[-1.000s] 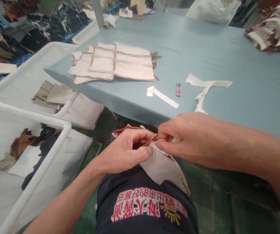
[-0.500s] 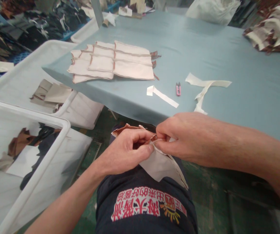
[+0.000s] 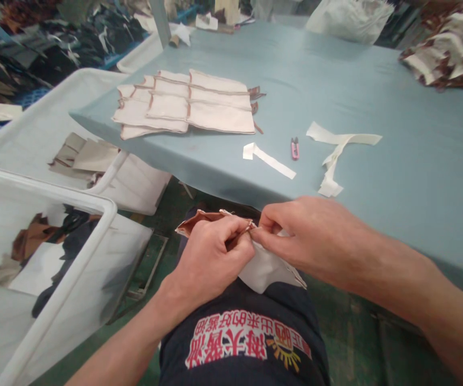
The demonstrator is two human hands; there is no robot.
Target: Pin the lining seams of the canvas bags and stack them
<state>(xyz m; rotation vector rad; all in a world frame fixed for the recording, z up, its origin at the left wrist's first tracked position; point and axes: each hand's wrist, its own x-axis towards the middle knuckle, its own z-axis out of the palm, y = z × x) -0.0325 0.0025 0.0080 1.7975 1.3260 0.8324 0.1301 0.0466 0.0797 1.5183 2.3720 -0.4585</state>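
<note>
Over my lap lies a sewn fabric piece point(image 3: 261, 271), off-white on one face with brown showing at its edges. My left hand point(image 3: 215, 246) pinches its upper edge between thumb and fingers. Just beside it, my right hand point(image 3: 295, 230) is closed on the same edge, thumb against forefinger. The fingertips of both hands nearly meet, and they cover the exact spot being gripped. Beyond my hands, on the table, lie pink thread snips point(image 3: 294, 149), a short white strip point(image 3: 273, 163) and a longer cream strip point(image 3: 338, 147).
Overlapping off-white sewn pieces point(image 3: 219, 107) with brown edging lie at the left of the blue-covered table point(image 3: 287, 86). White bins point(image 3: 108, 206) with fabric scraps stand at my left. A brown and cream heap point(image 3: 452, 51) and a white sack point(image 3: 350, 21) sit at the back.
My left hand has turned and its fingers have drawn in closer on the fabric edge. The right hand has shifted slightly down; more of the cream strip shows.
</note>
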